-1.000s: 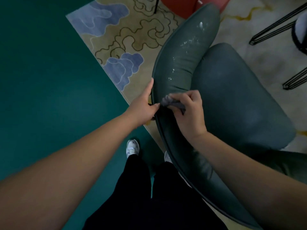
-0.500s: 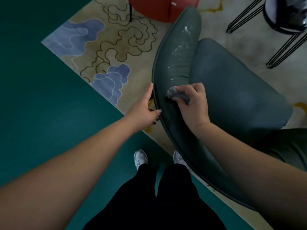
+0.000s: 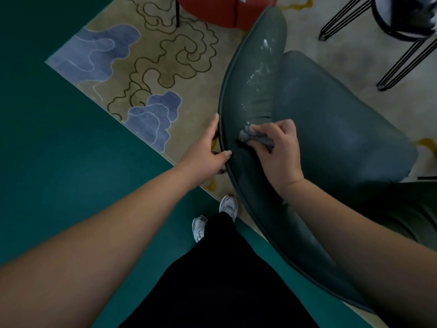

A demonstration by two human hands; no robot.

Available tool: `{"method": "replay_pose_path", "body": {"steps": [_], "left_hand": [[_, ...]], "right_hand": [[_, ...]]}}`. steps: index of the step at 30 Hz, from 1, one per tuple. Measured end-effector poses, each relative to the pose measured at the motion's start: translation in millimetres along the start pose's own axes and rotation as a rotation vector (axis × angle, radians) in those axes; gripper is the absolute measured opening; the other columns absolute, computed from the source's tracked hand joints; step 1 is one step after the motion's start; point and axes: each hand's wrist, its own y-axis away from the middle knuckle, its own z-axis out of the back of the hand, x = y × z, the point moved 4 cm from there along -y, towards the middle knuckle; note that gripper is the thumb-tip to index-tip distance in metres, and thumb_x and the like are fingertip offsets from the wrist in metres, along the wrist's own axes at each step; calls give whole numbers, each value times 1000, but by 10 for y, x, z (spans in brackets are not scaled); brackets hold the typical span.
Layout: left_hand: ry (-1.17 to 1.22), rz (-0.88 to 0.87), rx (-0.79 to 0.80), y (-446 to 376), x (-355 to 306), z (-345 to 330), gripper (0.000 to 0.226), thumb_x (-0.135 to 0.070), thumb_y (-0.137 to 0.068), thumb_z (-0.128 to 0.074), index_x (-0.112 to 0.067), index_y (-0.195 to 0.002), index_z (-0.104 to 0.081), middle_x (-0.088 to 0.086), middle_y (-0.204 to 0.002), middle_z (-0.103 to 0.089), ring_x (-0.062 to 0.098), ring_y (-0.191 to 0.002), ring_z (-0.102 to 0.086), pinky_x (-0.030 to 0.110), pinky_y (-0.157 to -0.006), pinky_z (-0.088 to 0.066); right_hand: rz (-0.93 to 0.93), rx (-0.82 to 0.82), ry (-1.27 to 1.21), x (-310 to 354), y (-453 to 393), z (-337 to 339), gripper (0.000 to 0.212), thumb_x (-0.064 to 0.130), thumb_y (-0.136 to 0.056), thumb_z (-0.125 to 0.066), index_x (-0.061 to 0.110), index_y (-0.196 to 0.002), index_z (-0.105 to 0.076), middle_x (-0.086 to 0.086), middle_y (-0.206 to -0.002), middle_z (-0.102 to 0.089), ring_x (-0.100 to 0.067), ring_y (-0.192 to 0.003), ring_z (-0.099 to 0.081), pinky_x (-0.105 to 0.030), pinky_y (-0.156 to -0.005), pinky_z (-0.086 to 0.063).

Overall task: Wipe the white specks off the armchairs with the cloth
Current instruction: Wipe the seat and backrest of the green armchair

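Right hand (image 3: pixel 277 153) is down on the backrest of the green armchair (image 3: pixel 248 107), fingers curled tight round a bunched grey cloth (image 3: pixel 256 138), pressing it onto the inner face of that padded back. Left hand (image 3: pixel 208 152) steadies the chair from outside, thumb hooked over the piped rim and the fingers reaching behind the back, mostly hidden, so how tightly they grip I cannot tell.

This looks like the middle of the wiping step. Just beyond the cloth, further along the backrest toward its far end, a trail of white specks (image 3: pixel 256 74) shows on the leather, thickest near the tip. The seat cushion (image 3: pixel 338 119) beside the backrest looks faintly dusty, hard to say more.

Next move, by my reckoning: push the cloth along the backrest into those specks, keeping firm pressure while the left hand braces the rim. A red chair (image 3: pixel 227 10) stands past the far tip of the backrest, on the patterned rug (image 3: pixel 151 67).
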Motion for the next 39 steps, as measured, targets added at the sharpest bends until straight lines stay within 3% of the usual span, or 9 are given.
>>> {"method": "replay_pose_path", "body": {"steps": [6, 10, 14, 17, 20, 25, 30, 36, 39], "left_hand": [[10, -4, -11, -211, -115, 86, 83, -22, -89, -59, -61, -140, -7, -9, -154, -29, 26, -117, -58, 48, -89, -54], [-28, 0, -39, -355, -174, 153, 80, -21, -90, -58, -60, -140, -9, -7, -154, -29, 27, -120, -56, 49, -92, -52], [-115, 14, -66, -465, -237, 179, 78, -20, -94, -56, -51, -148, -8, -3, -155, -29, 22, -132, -45, 45, -105, -43], [-173, 1, -101, -508, -310, 195, 74, -17, -97, -53, -39, -152, -9, -5, -155, -29, 13, -140, -30, 30, -111, -31], [-160, 3, -100, -535, -360, 190, 73, -14, -97, -52, -37, -152, -11, -8, -154, -30, 13, -134, -40, 25, -106, -34], [-160, 7, -93, -656, -388, 238, 75, -14, -96, -54, -43, -150, -12, -8, -151, -37, 16, -127, -50, 40, -107, -41], [-192, 1, -69, -823, -508, 307, 73, -13, -97, -52, -41, -151, -14, -12, -152, -33, 7, -132, -40, 26, -109, -34], [-251, -22, -12, -1041, -597, 388, 68, -15, -99, -49, -41, -151, -14, -9, -150, -37, 7, -131, -40, 22, -103, -35], [-217, -21, 43, -1155, -665, 417, 67, -16, -98, -48, -42, -151, -14, -8, -151, -37, 15, -132, -42, 38, -107, -40]], "right_hand": [[37, 12, -14, -11, 65, 23, 30, 2, -75, -78, 8, -103, -70, -5, -98, -45, -12, -87, -48, -11, -82, -42], [51, 17, -32, -41, -332, -134, 30, 5, -77, -77, 12, -105, -69, -6, -100, -46, -21, -90, -53, -30, -83, -50], [35, 32, -87, -62, -215, -79, 28, 6, -79, -76, 12, -106, -68, -4, -101, -46, -13, -90, -48, -20, -81, -44], [69, 40, -91, -60, -101, -41, 31, 3, -76, -77, 9, -105, -69, -4, -99, -45, -12, -89, -48, -17, -81, -43], [74, 20, -69, -64, -387, -121, 31, 3, -75, -78, 11, -104, -69, -4, -97, -45, -19, -88, -50, -26, -80, -48], [47, -23, -95, -52, -691, -196, 29, 7, -77, -76, 13, -104, -70, -5, -96, -45, -24, -88, -52, -32, -79, -49], [56, -10, -86, -65, -471, -146, 32, 4, -77, -76, 12, -107, -70, -6, -97, -46, -23, -88, -52, -33, -79, -49], [-108, -83, -63, -89, -1073, -275, 28, 7, -78, -76, 12, -105, -70, -3, -100, -43, -22, -92, -50, -12, -82, -40], [-147, -109, -80, -93, -981, -250, 28, 7, -78, -76, 12, -104, -70, -6, -99, -44, -20, -90, -50, -12, -83, -41]]}}
